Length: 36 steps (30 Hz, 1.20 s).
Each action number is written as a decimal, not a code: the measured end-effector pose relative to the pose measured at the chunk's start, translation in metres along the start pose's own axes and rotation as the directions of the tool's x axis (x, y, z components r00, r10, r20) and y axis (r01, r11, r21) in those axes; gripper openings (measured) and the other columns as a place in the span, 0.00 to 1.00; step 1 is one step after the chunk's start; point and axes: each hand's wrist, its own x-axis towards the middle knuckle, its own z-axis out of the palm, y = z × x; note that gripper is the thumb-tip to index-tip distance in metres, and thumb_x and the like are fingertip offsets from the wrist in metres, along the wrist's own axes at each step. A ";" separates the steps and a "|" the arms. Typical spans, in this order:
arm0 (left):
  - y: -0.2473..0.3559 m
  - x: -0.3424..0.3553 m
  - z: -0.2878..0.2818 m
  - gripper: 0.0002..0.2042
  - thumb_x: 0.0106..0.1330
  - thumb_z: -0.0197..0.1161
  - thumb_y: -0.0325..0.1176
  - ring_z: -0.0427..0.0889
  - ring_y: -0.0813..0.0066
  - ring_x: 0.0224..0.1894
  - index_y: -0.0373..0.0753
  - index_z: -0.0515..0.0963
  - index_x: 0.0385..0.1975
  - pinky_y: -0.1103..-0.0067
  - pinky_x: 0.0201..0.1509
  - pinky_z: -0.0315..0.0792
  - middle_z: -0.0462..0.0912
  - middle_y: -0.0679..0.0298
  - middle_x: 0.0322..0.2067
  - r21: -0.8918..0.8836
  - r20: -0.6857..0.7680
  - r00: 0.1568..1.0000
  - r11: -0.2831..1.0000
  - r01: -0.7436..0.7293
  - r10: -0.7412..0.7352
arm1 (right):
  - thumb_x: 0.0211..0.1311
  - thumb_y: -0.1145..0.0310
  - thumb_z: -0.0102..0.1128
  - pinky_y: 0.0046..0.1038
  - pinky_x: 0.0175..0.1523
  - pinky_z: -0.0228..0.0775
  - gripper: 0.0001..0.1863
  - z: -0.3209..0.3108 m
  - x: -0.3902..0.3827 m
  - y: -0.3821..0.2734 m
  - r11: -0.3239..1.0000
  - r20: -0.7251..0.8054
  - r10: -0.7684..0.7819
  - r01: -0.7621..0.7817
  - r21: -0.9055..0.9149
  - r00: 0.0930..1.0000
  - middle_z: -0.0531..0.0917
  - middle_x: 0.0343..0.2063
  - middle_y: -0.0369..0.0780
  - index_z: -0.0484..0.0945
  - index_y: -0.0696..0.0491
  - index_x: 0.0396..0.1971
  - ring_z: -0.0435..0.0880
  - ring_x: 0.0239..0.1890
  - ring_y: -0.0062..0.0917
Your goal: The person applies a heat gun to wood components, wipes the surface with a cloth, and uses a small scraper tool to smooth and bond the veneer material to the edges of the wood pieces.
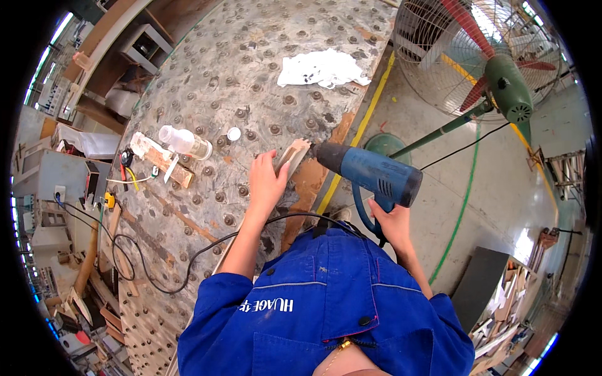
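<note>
Both hands are occupied, the left hand with a short wooden piece and the right hand with a blue heat gun. Well to the left of the hands, on the bolt-studded counter, lie a hand tool with red and yellow handles, a wooden block and a clear bottle; a white cap sits nearer, just beyond the left fingers. A black cable runs past the left forearm toward the waist; a catch there could jerk the gun off its aim. Between the hands, the nozzle points at the far end of the wooden piece, near the left fingertips. If the gun is hot, which I cannot tell, a slip or drift leftward could burn those fingers or scorch the wood. Whether nozzle and wood touch is unclear.

The left hand is partly closed, thumb on one side of the wood, fingers on the other. The right hand is wrapped round the gun's handle, its fingers mostly hidden. Beyond it, to the right, stands a green-bodied fan.
</note>
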 end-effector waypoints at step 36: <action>0.019 0.033 0.045 0.19 0.58 0.64 0.40 0.76 0.56 0.44 0.34 0.73 0.44 0.65 0.48 0.68 0.78 0.55 0.38 0.309 0.036 0.998 0.950 -0.052 0.043 | 0.53 0.77 0.65 0.22 0.34 0.70 0.12 -0.004 0.016 0.015 0.992 -0.110 -0.122 0.119 -0.035 0.986 0.79 0.28 0.37 0.75 0.62 0.37 0.77 0.28 0.18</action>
